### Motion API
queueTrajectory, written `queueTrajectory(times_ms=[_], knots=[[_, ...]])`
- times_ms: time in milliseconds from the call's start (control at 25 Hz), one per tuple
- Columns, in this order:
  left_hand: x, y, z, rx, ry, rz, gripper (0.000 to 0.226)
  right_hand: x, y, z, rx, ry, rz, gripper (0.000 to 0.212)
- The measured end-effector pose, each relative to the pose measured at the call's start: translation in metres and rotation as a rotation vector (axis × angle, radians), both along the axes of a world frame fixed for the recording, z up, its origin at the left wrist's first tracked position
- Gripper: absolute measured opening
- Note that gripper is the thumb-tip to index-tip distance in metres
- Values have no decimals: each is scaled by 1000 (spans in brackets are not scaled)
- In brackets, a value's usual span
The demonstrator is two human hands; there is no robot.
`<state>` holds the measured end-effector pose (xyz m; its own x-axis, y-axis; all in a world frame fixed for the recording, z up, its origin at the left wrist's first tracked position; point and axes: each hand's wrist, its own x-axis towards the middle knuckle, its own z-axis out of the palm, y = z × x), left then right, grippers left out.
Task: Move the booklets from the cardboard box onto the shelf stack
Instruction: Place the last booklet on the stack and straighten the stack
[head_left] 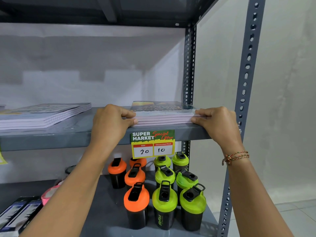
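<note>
Hands hold the booklets (164, 115) on the shelf (82, 135): left hand (111, 122) and right hand (217, 122) pinch each end.

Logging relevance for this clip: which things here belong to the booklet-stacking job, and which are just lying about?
Job: booklet stack, held by left hand and right hand; shelf; second booklet stack.
Lying about: shaker bottles, price tag, boxes.

Two stacks of booklets on the shelf (106, 132): right stack (164, 115), roughly five thick; left stack (44, 115), about the same. Shaker bottles below: four orange-lidded (136, 199), six green-lidded (164, 197). One price tag (152, 144); two hands (111, 122).
</note>
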<state>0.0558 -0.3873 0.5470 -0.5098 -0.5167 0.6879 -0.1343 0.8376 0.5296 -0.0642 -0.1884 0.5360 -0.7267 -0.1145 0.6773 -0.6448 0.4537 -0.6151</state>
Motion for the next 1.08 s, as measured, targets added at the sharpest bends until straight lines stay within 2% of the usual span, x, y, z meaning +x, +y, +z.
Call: queueTrajectory(times_ms=[520, 920, 1080], knots=[[0, -9, 2, 150, -24, -88, 29, -2, 0, 3, 29, 19, -9, 25], [0, -20, 4, 107, -111, -106, 34, -7, 4, 5, 50, -8, -4, 28], [1, -14, 0, 40, -79, -78, 37, -2, -3, 3, 138, 63, 22, 38]])
